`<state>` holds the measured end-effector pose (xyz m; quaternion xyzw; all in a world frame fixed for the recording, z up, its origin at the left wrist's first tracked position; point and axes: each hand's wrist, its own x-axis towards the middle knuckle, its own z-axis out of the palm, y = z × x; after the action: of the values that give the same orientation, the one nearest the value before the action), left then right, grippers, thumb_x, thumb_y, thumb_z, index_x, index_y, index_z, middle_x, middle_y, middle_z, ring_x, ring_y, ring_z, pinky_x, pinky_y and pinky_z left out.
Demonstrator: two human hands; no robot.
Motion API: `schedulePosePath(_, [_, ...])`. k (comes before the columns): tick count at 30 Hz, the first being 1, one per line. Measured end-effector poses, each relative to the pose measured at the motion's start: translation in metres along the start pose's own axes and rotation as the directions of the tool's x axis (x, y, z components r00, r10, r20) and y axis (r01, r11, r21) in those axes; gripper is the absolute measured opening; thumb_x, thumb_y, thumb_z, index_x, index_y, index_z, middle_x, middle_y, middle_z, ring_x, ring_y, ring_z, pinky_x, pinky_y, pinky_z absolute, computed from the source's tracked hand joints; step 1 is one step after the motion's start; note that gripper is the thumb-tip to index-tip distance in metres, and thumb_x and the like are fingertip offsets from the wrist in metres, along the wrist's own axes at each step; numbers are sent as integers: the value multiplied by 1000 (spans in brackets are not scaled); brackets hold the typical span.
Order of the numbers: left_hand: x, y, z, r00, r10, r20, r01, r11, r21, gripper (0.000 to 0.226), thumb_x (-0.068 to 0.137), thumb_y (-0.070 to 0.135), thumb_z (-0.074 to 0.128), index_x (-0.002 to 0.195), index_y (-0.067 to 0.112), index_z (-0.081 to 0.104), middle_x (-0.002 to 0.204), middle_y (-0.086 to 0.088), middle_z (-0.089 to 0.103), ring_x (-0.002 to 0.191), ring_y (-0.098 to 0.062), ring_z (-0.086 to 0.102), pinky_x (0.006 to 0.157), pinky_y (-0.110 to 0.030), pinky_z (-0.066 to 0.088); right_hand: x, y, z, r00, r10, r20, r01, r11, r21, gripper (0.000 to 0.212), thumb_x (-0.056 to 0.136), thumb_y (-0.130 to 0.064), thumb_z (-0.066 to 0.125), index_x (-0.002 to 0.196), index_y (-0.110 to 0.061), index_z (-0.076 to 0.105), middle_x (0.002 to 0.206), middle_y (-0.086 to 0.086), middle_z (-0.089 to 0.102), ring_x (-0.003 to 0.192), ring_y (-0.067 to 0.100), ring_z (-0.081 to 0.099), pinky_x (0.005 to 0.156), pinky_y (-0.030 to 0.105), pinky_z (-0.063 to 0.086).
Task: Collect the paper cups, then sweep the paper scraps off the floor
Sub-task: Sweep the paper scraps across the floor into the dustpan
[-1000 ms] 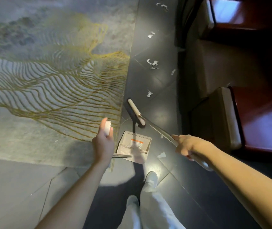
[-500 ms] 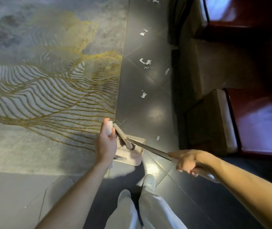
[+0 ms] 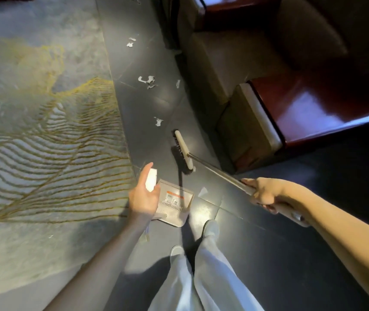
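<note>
The broom (image 3: 182, 151) swings back out from the dustpan (image 3: 174, 203) to the floor (image 3: 147, 140), just short of the nearest paper scraps (image 3: 158, 121). The right hand (image 3: 266, 194) has its grip wrapped round the pole, and the left hand (image 3: 144, 194) is curled on the dustpan's handle. Another sweep looks due, with more scraps lying beyond.

You see a grey rug (image 3: 44, 142) with gold wavy lines at left, dark floor tiles (image 3: 268, 254) beside it, and a brown armchair (image 3: 230, 61) next to a glossy reddish table (image 3: 313, 108) at right.
</note>
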<state>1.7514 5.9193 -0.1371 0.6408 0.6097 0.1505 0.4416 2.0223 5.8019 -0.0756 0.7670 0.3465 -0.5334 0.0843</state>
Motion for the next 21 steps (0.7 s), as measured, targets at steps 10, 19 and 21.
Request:
schedulePosePath(10, [14, 8, 13, 996, 43, 84, -35, 994, -102, 63, 92, 9, 62, 138, 46, 39, 121, -13, 58, 52, -16, 50, 38, -22, 44, 32, -7, 33, 996, 70, 51, -73, 994, 75, 58, 84, 7, 46, 139, -13, 43, 123, 25, 59, 98, 33, 63, 74, 34, 49])
schedulePosePath(19, [13, 12, 4, 991, -1, 131, 24, 985, -173, 58, 89, 8, 64, 130, 44, 45, 135, -12, 52, 44, -15, 45, 30, -22, 35, -29, 19, 51, 969, 95, 230, -60, 986, -155, 78, 89, 2, 40, 154, -29, 10, 91, 14, 58, 47, 13, 52, 43, 20, 46])
schedulePosePath(21, [11, 15, 4, 984, 53, 171, -19, 980, -196, 58, 88, 8, 66, 130, 43, 45, 137, -12, 50, 39, -12, 46, 30, -21, 36, -37, 31, 52, 973, 102, 208, -69, 985, -161, 81, 87, 3, 43, 154, -30, 11, 90, 15, 55, 41, 11, 55, 40, 20, 46])
